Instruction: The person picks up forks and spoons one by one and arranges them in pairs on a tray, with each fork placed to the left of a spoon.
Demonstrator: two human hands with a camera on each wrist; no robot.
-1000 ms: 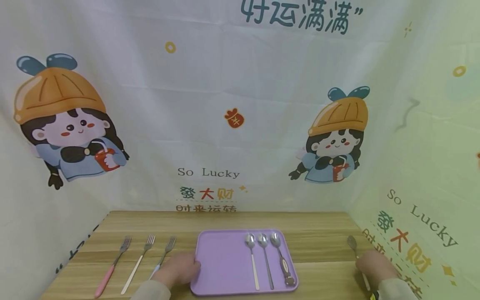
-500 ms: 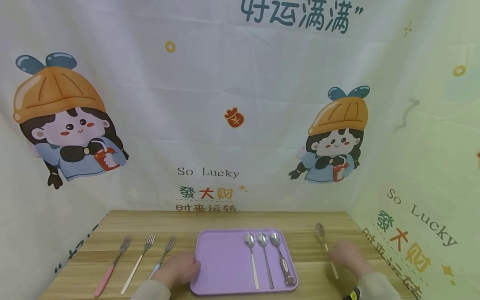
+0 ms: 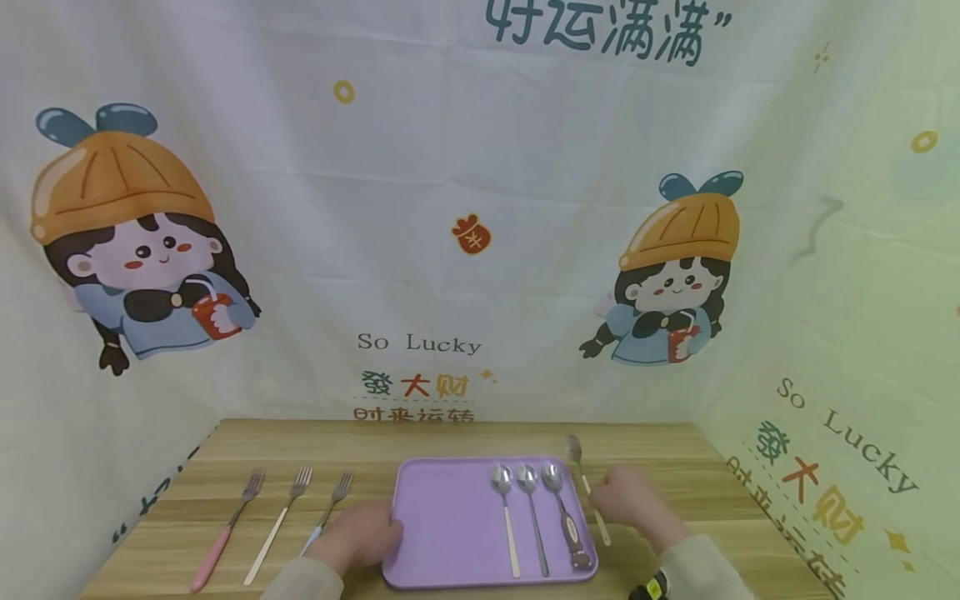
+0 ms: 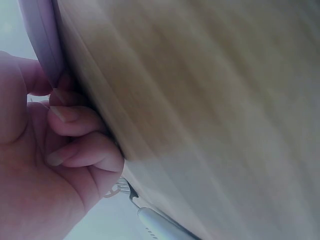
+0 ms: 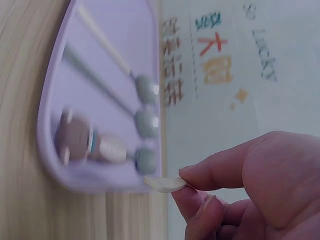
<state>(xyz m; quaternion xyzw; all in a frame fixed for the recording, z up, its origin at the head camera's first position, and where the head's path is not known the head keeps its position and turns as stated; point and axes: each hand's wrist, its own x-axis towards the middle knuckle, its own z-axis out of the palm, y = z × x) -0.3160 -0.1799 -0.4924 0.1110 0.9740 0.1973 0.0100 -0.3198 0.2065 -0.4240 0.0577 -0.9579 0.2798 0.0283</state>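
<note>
A purple tray [image 3: 442, 525] lies mid-table with three spoons side by side on its right part: one cream-handled [image 3: 510, 533], one plain grey [image 3: 536, 529], one with a brown bear handle [image 3: 576, 537]. My left hand [image 3: 360, 533] holds the tray's left rim, its fingers curled at the edge in the left wrist view. Between thumb and fingers, my right hand [image 3: 628, 497] pinches a spoon [image 3: 574, 451] with a pale handle [image 5: 162, 184]. This spoon is beside the tray's right edge, bowl pointing away; its bowl is hidden in the right wrist view.
Left of the tray, three forks lie on the wooden table [image 3: 637, 442]: a pink-handled fork [image 3: 217, 550], a white-handled fork [image 3: 273, 533] and a blue-handled fork [image 3: 335, 496] partly behind the left hand. Printed cloth [image 3: 525, 333] hangs around the table.
My right hand has carried the pale-handled spoon leftward from the table's right side to the tray's right edge. The left hand keeps its place on the rim.
</note>
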